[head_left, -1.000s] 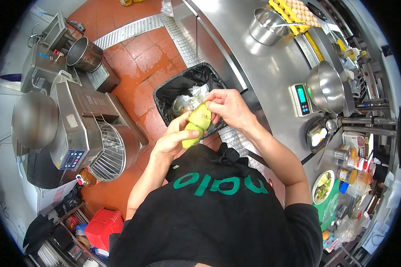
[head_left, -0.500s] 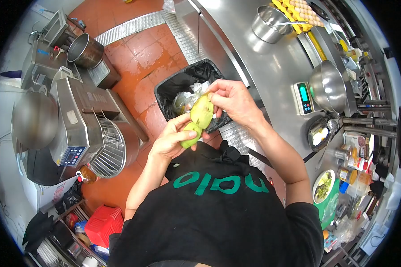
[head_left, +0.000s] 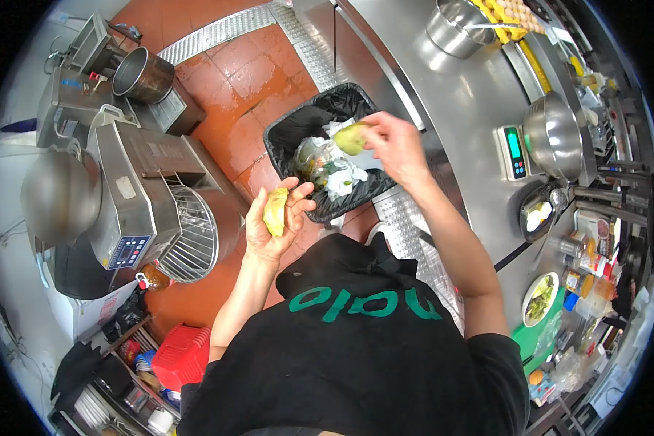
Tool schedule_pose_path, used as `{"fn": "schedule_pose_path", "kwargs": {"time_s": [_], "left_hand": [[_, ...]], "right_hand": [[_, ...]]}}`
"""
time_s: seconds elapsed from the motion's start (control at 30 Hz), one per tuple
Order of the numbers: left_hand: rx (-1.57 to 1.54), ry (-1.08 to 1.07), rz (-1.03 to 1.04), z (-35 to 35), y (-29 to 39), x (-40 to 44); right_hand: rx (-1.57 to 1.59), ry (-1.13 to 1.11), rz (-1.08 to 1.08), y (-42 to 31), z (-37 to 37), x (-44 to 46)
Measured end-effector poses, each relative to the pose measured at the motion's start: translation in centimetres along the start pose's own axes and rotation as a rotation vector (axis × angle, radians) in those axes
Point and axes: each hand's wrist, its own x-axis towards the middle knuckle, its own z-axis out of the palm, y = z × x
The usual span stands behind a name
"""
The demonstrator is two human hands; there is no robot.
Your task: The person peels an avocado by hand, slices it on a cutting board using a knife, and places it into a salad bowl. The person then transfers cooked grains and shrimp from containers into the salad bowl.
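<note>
A yellow piece of fruit (head_left: 275, 211) lies across the palm and fingers of my left hand (head_left: 272, 227), which is turned up with its fingers loosely curled around the piece. My right hand (head_left: 396, 149) pinches a green peel-like piece (head_left: 350, 138) over the bin; the hand is slightly blurred. Under both hands is a black-lined bin (head_left: 280, 129) with crumpled white paper (head_left: 344, 176) and clear plastic inside.
To the right, a steel counter (head_left: 450, 109) carries a pot (head_left: 458, 33), a digital scale (head_left: 514, 154), a metal bowl (head_left: 552, 138) and a white bowl of greens (head_left: 541, 299). A large mixer (head_left: 134, 185) stands at left, with a red basket (head_left: 182, 356) below.
The green piece has come apart from the one in my left hand and moved with my right hand over the bin. My left hand has shifted left and turned palm up.
</note>
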Motion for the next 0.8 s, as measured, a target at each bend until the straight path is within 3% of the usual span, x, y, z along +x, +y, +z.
{"fn": "schedule_pose_path", "kwargs": {"time_s": [0.03, 0.07, 0.1, 0.17, 0.23, 0.3, 0.37, 0.47, 0.53, 0.6, 0.73, 0.8], "left_hand": [[0.007, 0.012, -0.014, -0.2, 0.1, 0.1], [0.013, 0.068, -0.013, -0.3, -0.1, 0.3], [0.022, 0.119, -0.016, -0.4, -0.3, 0.8], [0.103, 0.216, -0.049, 2.2, -1.6, 1.4], [0.281, 0.322, -0.083, 2.9, -3.7, 2.1], [0.325, 0.247, -0.295, -1.5, -5.2, 3.3], [0.426, 0.275, -0.512, -3.6, -7.8, 4.1], [0.778, 0.329, -0.702, -2.3, -16.0, 4.6], [0.911, 0.292, -0.789, -2.0, -22.1, 4.6], [0.970, 0.220, -0.860, -0.2, -29.5, 4.2], [1.151, -0.007, -1.010, 1.8, -45.8, 1.7], [1.254, -0.019, -1.176, 3.2, -54.5, 0.3]], "right_hand": [[-0.161, -0.035, -0.078, 1.2, 1.2, 0.3], [-0.227, -0.076, 0.017, 2.1, 2.2, 0.2], [-0.495, -0.040, -0.137, 3.3, 2.8, 0.1], [-0.430, 0.044, -0.148, 3.9, 2.9, -1.4], [-0.090, 0.073, -0.043, 4.5, 1.6, -4.0], [-0.283, 0.184, -0.048, 5.6, -1.7, -8.3], [-0.244, 0.290, 0.040, 6.0, -6.5, -14.2], [0.016, 0.607, 0.194, 7.1, -13.2, -25.1], [-0.074, 0.811, 0.303, 9.5, -17.4, -33.8], [0.035, 1.026, 0.389, 13.5, -20.5, -43.0], [0.718, 1.288, 0.342, 16.6, -26.6, -59.3], [0.852, 1.388, 0.294, 17.7, -28.7, -65.4]]}}
